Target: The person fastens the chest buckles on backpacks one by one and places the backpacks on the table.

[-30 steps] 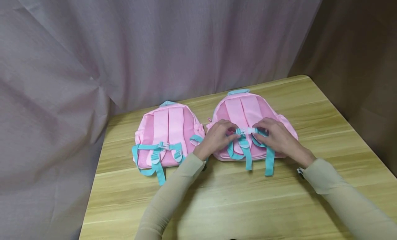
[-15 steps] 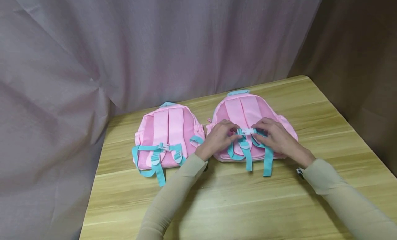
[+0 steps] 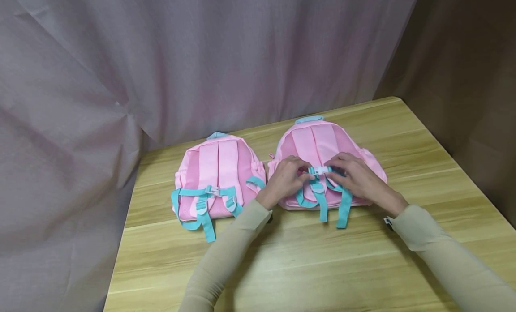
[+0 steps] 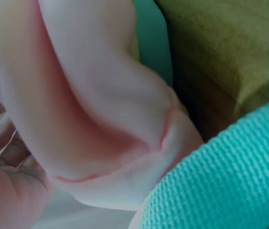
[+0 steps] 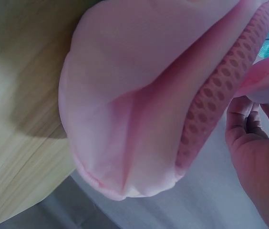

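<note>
Both wrist views are blurred close-ups of pink fabric and teal webbing, with only finger edges showing. In the head view, right of centre, the left hand [image 3: 285,177] and right hand [image 3: 356,177] pinch the two ends of the white buckle [image 3: 321,170] on the right backpack [image 3: 318,142], their fingertips hiding part of it. Since a second ago the long teal strap [image 3: 344,208] has drawn inward. The left backpack [image 3: 219,164] lies buckled, untouched, on the table [image 3: 322,267].

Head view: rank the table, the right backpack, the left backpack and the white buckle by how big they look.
1. Table.
2. Right backpack, slightly larger-looking than the
3. left backpack; close, so unsure.
4. White buckle.
</note>
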`<state>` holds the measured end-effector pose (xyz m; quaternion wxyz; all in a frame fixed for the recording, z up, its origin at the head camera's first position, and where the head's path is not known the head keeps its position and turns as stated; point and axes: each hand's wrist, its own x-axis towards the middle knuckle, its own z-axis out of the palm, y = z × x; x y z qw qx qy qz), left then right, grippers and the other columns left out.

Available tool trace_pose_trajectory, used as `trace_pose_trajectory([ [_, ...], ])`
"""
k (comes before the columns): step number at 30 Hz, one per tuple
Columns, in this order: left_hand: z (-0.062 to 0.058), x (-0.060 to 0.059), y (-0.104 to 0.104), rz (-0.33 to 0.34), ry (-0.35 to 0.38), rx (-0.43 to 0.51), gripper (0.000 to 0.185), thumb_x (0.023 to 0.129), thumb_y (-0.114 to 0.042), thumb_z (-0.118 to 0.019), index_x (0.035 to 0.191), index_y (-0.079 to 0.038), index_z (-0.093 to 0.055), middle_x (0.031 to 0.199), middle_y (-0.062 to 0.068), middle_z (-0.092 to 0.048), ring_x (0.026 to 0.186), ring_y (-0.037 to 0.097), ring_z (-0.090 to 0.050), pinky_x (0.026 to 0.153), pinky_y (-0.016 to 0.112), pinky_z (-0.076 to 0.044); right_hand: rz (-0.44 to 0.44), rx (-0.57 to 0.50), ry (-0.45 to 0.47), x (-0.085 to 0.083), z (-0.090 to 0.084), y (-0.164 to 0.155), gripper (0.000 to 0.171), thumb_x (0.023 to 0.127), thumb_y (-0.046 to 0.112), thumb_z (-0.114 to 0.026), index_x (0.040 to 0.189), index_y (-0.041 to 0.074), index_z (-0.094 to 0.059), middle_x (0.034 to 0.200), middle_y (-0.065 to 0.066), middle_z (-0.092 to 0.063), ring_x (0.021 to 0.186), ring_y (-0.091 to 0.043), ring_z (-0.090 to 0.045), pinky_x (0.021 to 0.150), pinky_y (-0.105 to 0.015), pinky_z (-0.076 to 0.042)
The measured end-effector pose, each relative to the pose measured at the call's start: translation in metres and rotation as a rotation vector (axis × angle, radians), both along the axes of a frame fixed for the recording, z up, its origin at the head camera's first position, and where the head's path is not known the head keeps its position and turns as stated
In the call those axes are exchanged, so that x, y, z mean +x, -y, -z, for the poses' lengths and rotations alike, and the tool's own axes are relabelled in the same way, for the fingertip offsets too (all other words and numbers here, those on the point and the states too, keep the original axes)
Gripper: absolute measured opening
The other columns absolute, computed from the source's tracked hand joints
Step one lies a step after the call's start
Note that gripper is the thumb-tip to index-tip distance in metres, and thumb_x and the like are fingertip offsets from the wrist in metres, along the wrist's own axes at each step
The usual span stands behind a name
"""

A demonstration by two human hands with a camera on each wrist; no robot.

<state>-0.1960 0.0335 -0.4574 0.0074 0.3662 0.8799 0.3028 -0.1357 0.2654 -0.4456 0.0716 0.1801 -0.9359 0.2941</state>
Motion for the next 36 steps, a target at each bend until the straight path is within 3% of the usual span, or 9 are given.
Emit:
trace_pose_trajectory([
  [5,0.0,0.001,-0.003,-0.024,-0.005,-0.015,0.027,0.1,-0.024,-0.081,0.12,-0.006,-0.082,0.107,0.006,-0.082,0.1,0.017,-0.07,0.089,0.024,-0.058,-0.012,-0.009,-0.01,-0.001,-0.001,0.001,0.023,0.099,0.005,-0.078,0.121,-0.002,-0.078,0.113,-0.018,-0.075,0.098,-0.027,-0.069,0.085,-0.044,-0.058],
  [14,0.003,0.003,-0.006,-0.005,-0.028,0.0,0.025,0.1,-0.023,-0.08,0.116,-0.004,-0.082,0.101,0.007,-0.081,0.095,0.018,-0.068,0.086,0.026,-0.056,-0.014,0.011,0.026,-0.002,0.002,0.003,0.021,0.1,0.004,-0.076,0.121,-0.001,-0.079,0.115,-0.017,-0.076,0.104,-0.03,-0.07,0.089,-0.048,-0.058],
  [25,0.003,0.003,-0.005,0.003,-0.006,-0.059,0.029,0.102,-0.029,-0.079,0.123,-0.009,-0.081,0.105,0.003,-0.079,0.095,0.012,-0.065,0.082,0.017,-0.052,0.013,0.017,0.071,0.0,0.003,0.002,0.025,0.099,0.006,-0.078,0.123,-0.002,-0.078,0.118,-0.019,-0.075,0.107,-0.033,-0.071,0.093,-0.052,-0.059],
  [36,-0.002,0.004,0.007,0.052,-0.135,-0.119,0.04,0.103,-0.034,-0.077,0.138,-0.012,-0.074,0.125,0.004,-0.081,0.117,0.02,-0.071,0.101,0.031,-0.058,0.007,0.043,0.078,0.001,-0.001,0.007,0.037,0.093,0.007,-0.084,0.127,-0.006,-0.075,0.116,-0.022,-0.077,0.102,-0.033,-0.073,0.092,-0.056,-0.062],
])
